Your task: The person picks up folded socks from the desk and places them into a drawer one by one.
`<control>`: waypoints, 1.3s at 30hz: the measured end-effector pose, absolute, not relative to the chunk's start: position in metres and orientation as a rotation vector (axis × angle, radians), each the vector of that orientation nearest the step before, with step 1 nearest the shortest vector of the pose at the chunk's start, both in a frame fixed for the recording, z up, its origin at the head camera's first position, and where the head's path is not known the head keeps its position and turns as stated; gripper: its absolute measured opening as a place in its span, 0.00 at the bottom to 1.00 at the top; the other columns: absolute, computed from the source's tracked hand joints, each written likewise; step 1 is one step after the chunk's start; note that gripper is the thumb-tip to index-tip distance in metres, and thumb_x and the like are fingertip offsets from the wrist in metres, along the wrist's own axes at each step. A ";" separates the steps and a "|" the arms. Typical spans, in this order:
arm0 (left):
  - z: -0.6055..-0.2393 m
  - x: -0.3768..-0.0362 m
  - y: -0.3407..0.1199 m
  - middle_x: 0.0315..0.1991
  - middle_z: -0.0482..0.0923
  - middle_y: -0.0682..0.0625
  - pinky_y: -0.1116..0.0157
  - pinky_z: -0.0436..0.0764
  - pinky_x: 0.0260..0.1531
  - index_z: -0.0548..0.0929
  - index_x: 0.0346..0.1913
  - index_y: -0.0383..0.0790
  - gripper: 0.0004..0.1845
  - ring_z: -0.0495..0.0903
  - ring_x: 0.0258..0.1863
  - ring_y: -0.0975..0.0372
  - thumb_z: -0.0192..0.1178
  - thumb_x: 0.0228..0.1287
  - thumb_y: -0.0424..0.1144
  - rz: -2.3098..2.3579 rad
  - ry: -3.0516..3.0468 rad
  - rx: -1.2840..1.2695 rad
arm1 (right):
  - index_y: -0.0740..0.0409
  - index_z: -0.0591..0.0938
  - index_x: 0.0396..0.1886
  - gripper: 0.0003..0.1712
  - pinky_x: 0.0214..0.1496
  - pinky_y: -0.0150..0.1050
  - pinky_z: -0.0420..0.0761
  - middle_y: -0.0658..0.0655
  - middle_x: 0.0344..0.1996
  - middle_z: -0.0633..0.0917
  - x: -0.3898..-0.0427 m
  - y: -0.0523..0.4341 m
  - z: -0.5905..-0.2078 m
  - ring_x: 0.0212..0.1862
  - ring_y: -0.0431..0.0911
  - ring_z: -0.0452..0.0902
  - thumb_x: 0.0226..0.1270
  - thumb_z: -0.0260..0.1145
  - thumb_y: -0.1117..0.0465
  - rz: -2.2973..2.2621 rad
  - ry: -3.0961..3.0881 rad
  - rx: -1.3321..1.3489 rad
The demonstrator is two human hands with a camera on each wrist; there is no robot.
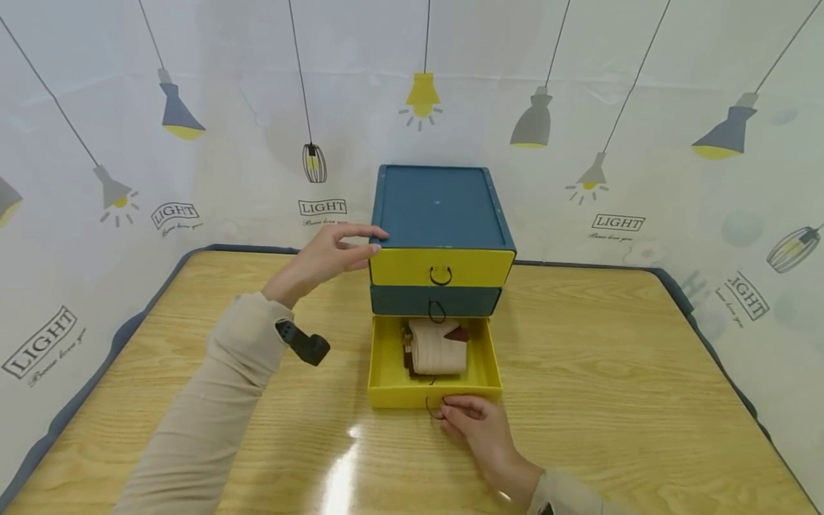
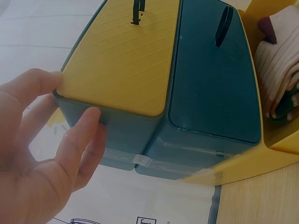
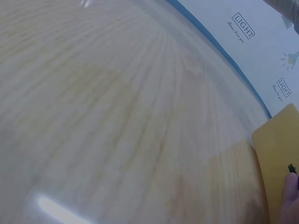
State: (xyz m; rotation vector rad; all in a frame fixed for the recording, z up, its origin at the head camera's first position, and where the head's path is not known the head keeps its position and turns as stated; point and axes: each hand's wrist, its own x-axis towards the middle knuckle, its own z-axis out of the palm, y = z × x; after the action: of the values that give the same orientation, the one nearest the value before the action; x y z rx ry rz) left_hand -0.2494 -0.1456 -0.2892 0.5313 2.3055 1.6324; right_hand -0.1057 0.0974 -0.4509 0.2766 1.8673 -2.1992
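Note:
A small three-tier drawer cabinet point(image 1: 438, 207) with a dark blue top stands on the table. Its yellow bottom drawer point(image 1: 393, 398) is pulled out, and folded ribbed cream socks point(image 1: 440, 349) with maroon patches lie inside. My right hand point(image 1: 481, 433) pinches the black loop handle point(image 1: 428, 408) on that drawer's front. Up at the cabinet's front left corner, my left hand point(image 1: 324, 257) rests its extended fingers on the top edge and side. The yellow top drawer point(image 2: 121, 51) and blue middle drawer point(image 2: 212, 70) are both closed, each with a black loop.
The wooden table point(image 1: 611, 379) reaches out on both sides of the cabinet. Behind it hangs a pale backdrop point(image 1: 244, 129) printed with lamps, its blue border along the table's back and sides. A black wrist camera point(image 1: 305, 345) juts from the left sleeve.

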 end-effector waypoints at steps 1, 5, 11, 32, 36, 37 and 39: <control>-0.289 -0.250 -0.146 0.63 0.56 0.49 0.62 0.75 0.48 0.73 0.56 0.39 0.19 0.71 0.52 0.53 0.53 0.63 0.39 1.631 2.306 0.532 | 0.81 0.73 0.44 0.17 0.42 0.36 0.79 0.63 0.33 0.82 -0.108 0.097 -0.451 0.35 0.44 0.80 0.58 0.60 0.72 -2.199 1.877 0.272; -0.290 -0.250 -0.146 0.64 0.56 0.49 0.62 0.75 0.47 0.72 0.57 0.39 0.18 0.71 0.52 0.53 0.53 0.63 0.38 1.630 2.306 0.535 | 0.80 0.74 0.44 0.16 0.42 0.36 0.80 0.64 0.33 0.82 -0.116 0.095 -0.451 0.35 0.45 0.80 0.57 0.60 0.73 -2.207 1.901 0.249; -0.290 -0.251 -0.146 0.64 0.56 0.48 0.62 0.75 0.48 0.72 0.57 0.39 0.19 0.71 0.52 0.53 0.53 0.63 0.38 1.631 2.308 0.543 | 0.79 0.75 0.44 0.14 0.42 0.39 0.80 0.64 0.33 0.82 -0.134 0.093 -0.449 0.35 0.45 0.80 0.58 0.59 0.74 -2.191 1.940 0.240; -0.290 -0.250 -0.145 0.64 0.56 0.48 0.62 0.75 0.48 0.72 0.57 0.39 0.19 0.70 0.53 0.53 0.52 0.64 0.37 1.641 2.287 0.535 | 0.75 0.75 0.46 0.15 0.47 0.42 0.77 0.69 0.40 0.79 -0.203 0.096 -0.450 0.42 0.51 0.78 0.59 0.57 0.75 -2.167 1.957 0.229; -0.290 -0.250 -0.146 0.64 0.56 0.48 0.62 0.75 0.48 0.72 0.57 0.39 0.19 0.70 0.53 0.53 0.53 0.64 0.38 1.643 2.287 0.537 | 0.76 0.74 0.48 0.16 0.48 0.42 0.77 0.71 0.43 0.77 -0.209 0.095 -0.449 0.43 0.53 0.77 0.59 0.56 0.76 -2.161 1.958 0.205; -0.290 -0.250 -0.146 0.64 0.56 0.48 0.62 0.75 0.48 0.72 0.57 0.39 0.19 0.70 0.52 0.53 0.53 0.64 0.38 1.643 2.288 0.537 | 0.76 0.74 0.48 0.16 0.48 0.42 0.77 0.71 0.43 0.77 -0.210 0.095 -0.449 0.43 0.54 0.77 0.59 0.56 0.76 -2.160 1.963 0.197; -0.290 -0.250 -0.146 0.64 0.56 0.49 0.62 0.75 0.48 0.72 0.57 0.40 0.19 0.70 0.53 0.53 0.53 0.63 0.38 1.642 2.289 0.536 | 0.76 0.74 0.47 0.16 0.48 0.43 0.77 0.70 0.42 0.77 -0.212 0.095 -0.449 0.43 0.54 0.78 0.58 0.56 0.76 -2.159 1.972 0.203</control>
State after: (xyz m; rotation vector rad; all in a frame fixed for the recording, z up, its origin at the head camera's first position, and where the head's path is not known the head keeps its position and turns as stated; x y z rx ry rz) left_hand -0.2504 -0.1463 -0.2898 0.5358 2.2887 1.6417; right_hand -0.2122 0.0953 -0.4490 0.2030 1.9719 -2.1591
